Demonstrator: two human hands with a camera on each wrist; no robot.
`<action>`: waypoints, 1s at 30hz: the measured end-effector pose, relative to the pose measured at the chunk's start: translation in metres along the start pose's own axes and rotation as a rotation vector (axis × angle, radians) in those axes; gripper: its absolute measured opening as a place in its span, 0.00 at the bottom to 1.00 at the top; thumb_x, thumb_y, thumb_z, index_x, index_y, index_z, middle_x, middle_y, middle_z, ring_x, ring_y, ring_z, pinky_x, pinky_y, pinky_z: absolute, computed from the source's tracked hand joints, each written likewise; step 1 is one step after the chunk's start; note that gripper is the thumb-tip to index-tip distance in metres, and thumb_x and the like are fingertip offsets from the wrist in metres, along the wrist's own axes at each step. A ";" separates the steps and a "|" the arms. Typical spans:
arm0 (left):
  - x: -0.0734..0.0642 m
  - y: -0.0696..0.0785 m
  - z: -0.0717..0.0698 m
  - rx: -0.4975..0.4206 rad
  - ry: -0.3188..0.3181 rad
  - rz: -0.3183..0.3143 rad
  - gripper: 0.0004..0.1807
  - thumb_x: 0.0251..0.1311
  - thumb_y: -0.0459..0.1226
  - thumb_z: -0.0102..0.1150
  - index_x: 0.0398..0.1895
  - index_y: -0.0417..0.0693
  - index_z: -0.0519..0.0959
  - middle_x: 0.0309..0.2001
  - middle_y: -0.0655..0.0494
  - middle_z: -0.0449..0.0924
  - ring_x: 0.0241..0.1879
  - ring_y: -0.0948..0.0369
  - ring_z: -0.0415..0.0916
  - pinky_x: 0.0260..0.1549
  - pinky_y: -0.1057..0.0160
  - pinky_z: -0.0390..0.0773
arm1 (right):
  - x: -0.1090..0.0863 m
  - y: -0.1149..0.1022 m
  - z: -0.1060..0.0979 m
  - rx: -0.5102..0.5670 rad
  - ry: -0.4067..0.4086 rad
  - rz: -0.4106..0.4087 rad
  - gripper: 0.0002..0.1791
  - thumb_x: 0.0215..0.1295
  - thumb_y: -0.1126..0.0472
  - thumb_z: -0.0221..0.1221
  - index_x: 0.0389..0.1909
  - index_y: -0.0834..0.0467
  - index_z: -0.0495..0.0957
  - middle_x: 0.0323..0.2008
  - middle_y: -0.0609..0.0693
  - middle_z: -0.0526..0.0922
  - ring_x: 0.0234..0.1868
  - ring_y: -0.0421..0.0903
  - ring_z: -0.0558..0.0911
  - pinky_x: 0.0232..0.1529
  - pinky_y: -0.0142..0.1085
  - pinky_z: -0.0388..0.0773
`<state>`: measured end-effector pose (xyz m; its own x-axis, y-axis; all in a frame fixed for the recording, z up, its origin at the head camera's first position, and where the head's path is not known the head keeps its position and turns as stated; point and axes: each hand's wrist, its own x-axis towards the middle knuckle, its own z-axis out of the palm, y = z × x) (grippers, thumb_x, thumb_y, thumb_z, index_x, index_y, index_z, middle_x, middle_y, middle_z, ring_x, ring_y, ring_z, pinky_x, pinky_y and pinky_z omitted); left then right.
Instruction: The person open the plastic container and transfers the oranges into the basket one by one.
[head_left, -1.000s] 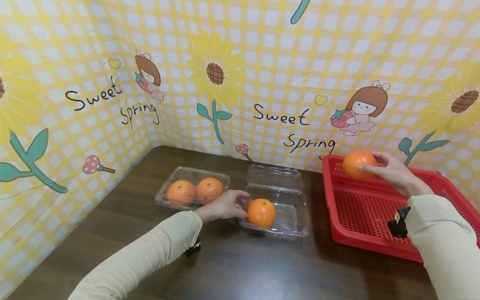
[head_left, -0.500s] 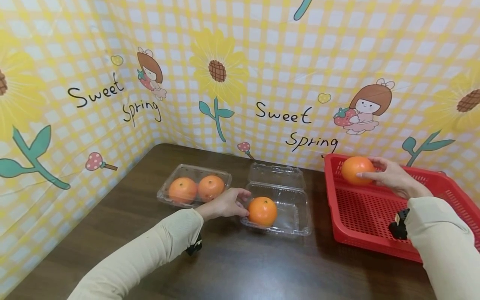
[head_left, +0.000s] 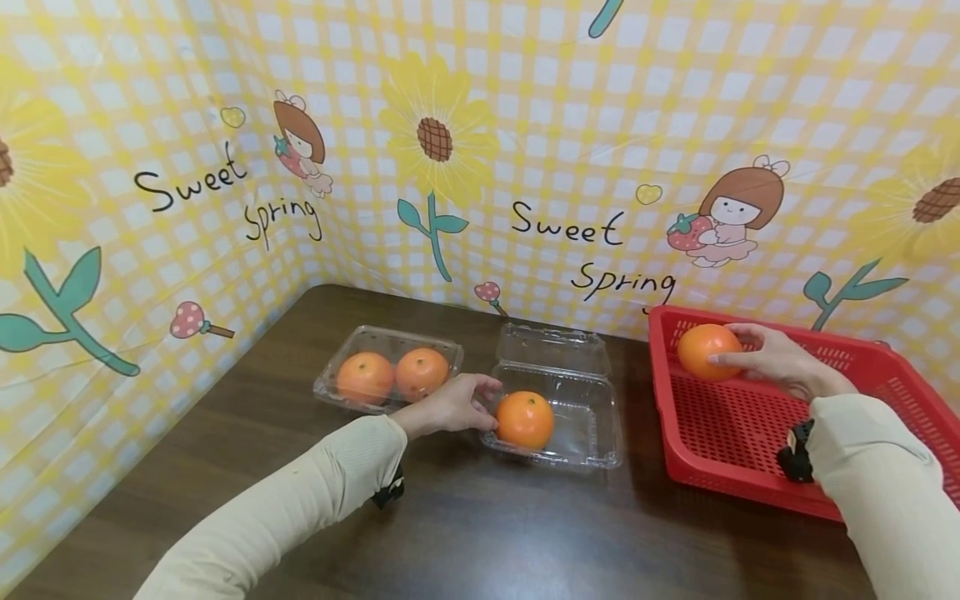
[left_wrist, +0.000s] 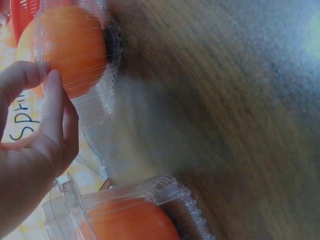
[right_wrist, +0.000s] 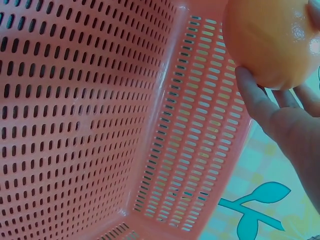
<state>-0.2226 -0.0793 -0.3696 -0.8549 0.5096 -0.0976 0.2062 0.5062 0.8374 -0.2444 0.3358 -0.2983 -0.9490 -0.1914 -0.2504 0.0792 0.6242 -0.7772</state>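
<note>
One right hand (head_left: 780, 360) grasping an orange (head_left: 705, 353), best lifted clear of the red basket (head_left: 738, 481); one left hand (head_left: 454, 403), seemingly pinching the open box (head_left: 579, 427), best held steady.

From above, the worktop (head_left: 480, 542) is viewed forward and down by the head camera. The open box (left_wrist: 114, 65) is seen close, turned sideways, at upper left of the left wrist view; the right is mostly filled by the basket (right_wrist: 80, 125), shared with the head view.
</note>
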 end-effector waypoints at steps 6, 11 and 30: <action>0.000 -0.001 0.001 -0.003 -0.001 -0.002 0.32 0.41 0.26 0.63 0.54 0.29 0.66 0.43 0.40 0.71 0.34 0.56 0.77 0.30 0.66 0.77 | 0.004 0.000 0.002 -0.014 -0.026 0.012 0.44 0.60 0.51 0.54 0.63 0.73 0.41 0.58 0.72 0.52 0.51 0.60 0.66 0.49 0.50 0.70; 0.001 -0.001 0.001 -0.004 -0.003 -0.002 0.31 0.41 0.26 0.63 0.54 0.29 0.66 0.43 0.39 0.71 0.34 0.56 0.77 0.30 0.66 0.77 | 0.006 0.000 0.004 -0.006 -0.052 0.028 0.44 0.60 0.52 0.55 0.63 0.74 0.42 0.57 0.72 0.54 0.47 0.54 0.71 0.48 0.49 0.71; 0.001 -0.001 0.000 -0.022 -0.011 0.014 0.31 0.42 0.26 0.62 0.54 0.28 0.65 0.43 0.39 0.71 0.34 0.55 0.77 0.29 0.66 0.77 | 0.013 -0.011 0.011 -0.032 -0.168 0.096 0.44 0.58 0.54 0.57 0.62 0.74 0.43 0.58 0.73 0.51 0.52 0.62 0.63 0.50 0.53 0.67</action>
<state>-0.2233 -0.0792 -0.3702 -0.8466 0.5243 -0.0921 0.2072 0.4839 0.8502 -0.2539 0.3187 -0.2993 -0.8732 -0.2517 -0.4174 0.1548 0.6689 -0.7271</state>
